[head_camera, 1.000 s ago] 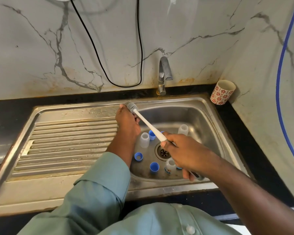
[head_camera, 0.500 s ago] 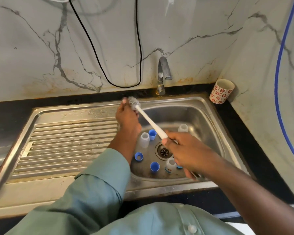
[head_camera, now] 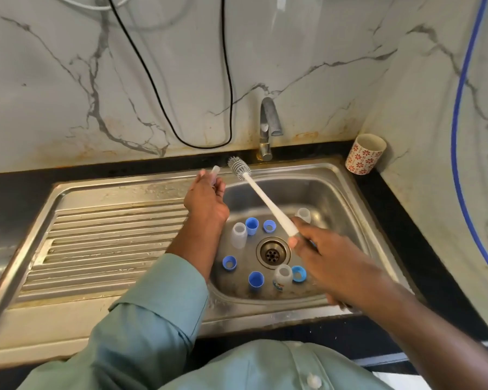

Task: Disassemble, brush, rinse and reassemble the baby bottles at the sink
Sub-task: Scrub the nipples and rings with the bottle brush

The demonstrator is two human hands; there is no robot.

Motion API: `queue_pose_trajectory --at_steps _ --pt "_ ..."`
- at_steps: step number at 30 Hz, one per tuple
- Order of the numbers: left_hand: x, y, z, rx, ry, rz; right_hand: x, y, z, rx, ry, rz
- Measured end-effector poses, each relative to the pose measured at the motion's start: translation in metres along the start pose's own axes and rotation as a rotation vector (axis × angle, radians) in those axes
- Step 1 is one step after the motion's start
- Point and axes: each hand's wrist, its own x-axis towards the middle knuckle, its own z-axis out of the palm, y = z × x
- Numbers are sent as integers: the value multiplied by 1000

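My left hand (head_camera: 206, 201) holds a small clear bottle part (head_camera: 214, 173) over the sink's left rim, its top poking past my fingers. My right hand (head_camera: 319, 249) grips the handle of a white bottle brush (head_camera: 265, 201); the grey bristle head (head_camera: 238, 167) is just right of that part, outside it. In the steel sink basin (head_camera: 335, 192) lie loose pieces around the drain (head_camera: 273, 253): a clear bottle (head_camera: 239, 235), a second clear bottle (head_camera: 283, 277), a clear piece (head_camera: 304, 214), and several blue caps and rings such as one cap (head_camera: 252, 226).
The tap (head_camera: 268, 128) stands behind the basin, no water running. A ribbed drainboard (head_camera: 110, 249) lies to the left. A flower-patterned cup (head_camera: 365, 153) sits on the black counter at the back right. A black cable (head_camera: 164, 88) and a blue hose (head_camera: 459, 136) hang on the marble wall.
The brush head has come out of the clear part in my left hand and now sits beside it. Both hands have shifted slightly up and apart.
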Motion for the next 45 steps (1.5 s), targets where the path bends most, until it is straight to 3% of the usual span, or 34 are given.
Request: queue_pose_trajectory --at_steps 4,6,10,13,16,21,25,30,33,39,45 --pt "-6 -15 -1 14 -4 -35 7 -8 12 -154 -45 -41" --pt "-16 -26 0 42 -31 -66 32 -10 21 -232 12 -29" --pt "-21 -21 -10 65 -123 -67 31 -5 16 -240 18 -15" --pt "-19 -13 -11 47 -6 -33 13 -1 17 -269 -78 -16" --pt "-28 -25 -6 67 41 -6 32 -7 15 -215 -19 1" --pt "-22 -20 -10 -26 105 79 12 -10 12 -183 -114 0" --pt "-29 -27 -5 55 62 68 35 -5 4 -154 -16 44" --pt "0 -8 -14 -23 180 116 0 -5 3 -47 -106 -24" --pt "-9 -28 -15 82 104 71 28 -9 14 -117 -57 14" --pt "-2 -21 -20 -19 111 70 4 -3 9 -55 -123 19" --pt "2 -21 -16 -2 49 -21 22 -13 11 -27 -89 60"
